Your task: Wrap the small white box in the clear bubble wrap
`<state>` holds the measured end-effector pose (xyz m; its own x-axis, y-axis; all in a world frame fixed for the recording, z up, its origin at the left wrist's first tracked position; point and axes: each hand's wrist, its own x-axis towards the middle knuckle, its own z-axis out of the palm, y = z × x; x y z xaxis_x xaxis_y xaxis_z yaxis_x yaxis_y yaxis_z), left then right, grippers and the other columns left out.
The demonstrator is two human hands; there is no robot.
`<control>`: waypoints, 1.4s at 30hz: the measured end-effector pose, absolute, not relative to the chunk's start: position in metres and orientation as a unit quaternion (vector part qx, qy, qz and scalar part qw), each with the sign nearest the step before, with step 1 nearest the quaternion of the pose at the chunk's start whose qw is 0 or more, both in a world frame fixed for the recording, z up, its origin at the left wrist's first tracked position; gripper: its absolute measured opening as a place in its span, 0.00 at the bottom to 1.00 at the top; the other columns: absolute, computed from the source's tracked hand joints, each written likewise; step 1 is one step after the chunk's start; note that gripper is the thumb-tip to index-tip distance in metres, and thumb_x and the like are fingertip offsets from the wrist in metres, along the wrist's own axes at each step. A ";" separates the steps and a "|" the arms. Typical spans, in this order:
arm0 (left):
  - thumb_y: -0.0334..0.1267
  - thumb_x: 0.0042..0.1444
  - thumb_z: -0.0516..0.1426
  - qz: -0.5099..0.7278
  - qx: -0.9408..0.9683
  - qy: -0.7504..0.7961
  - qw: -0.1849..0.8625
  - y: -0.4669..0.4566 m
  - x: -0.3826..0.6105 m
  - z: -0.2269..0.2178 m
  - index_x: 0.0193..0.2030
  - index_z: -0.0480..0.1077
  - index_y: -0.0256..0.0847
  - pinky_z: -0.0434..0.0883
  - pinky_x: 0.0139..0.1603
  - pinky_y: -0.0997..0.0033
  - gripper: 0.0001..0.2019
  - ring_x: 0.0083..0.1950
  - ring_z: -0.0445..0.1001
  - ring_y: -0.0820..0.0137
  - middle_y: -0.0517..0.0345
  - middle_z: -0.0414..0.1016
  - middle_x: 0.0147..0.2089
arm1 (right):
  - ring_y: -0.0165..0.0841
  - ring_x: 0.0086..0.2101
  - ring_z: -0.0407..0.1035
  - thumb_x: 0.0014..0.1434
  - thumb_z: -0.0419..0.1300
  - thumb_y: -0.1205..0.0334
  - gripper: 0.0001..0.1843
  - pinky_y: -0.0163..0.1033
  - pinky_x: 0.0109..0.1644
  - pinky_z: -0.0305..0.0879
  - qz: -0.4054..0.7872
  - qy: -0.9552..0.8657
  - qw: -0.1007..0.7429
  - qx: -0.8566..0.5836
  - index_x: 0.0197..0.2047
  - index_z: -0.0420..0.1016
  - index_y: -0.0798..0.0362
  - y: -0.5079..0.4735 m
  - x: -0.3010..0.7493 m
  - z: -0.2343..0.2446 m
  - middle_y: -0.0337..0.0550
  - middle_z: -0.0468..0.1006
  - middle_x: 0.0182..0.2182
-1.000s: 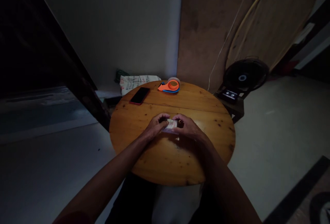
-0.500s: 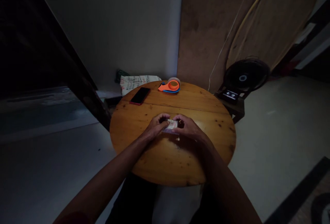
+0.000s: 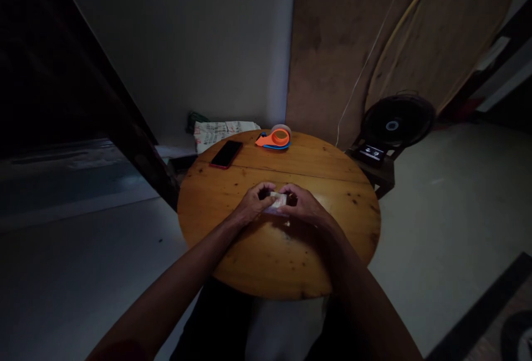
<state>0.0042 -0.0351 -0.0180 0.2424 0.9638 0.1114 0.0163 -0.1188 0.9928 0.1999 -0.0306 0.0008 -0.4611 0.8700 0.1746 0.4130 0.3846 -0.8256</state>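
Observation:
Both my hands meet at the middle of a round wooden table [image 3: 233, 255]. My left hand [image 3: 253, 203] and my right hand [image 3: 303, 204] have their fingers curled around a small pale folded item [image 3: 277, 200] held between them, just above the tabletop. What the item is cannot be made out in the dim light. A red-edged phone [image 3: 225, 153] lies at the far left of the table. An orange and blue tape dispenser [image 3: 274, 138] sits at the far edge.
A black fan [image 3: 395, 121] stands on a stool to the right of the table. Plywood boards [image 3: 332, 50] lean on the wall behind. A printed sack [image 3: 220, 130] lies on the floor beyond the table. A dark beam [image 3: 103, 89] slants at left.

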 end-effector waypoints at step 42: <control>0.46 0.49 0.61 0.429 0.591 0.446 0.517 -0.039 0.003 -0.010 0.44 0.72 0.38 0.67 0.40 0.72 0.18 0.41 0.72 0.67 0.55 0.75 0.42 | 0.30 0.35 0.67 0.52 0.65 0.57 0.10 0.33 0.39 0.61 0.361 -0.788 0.322 -0.380 0.38 0.75 0.50 -0.034 0.202 0.006 0.37 0.75 0.35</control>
<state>0.0030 -0.0393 -0.0098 0.2333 0.9713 0.0464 0.0847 -0.0678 0.9941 0.2022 -0.0339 0.0065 -0.5042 0.8313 0.2340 0.3656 0.4510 -0.8142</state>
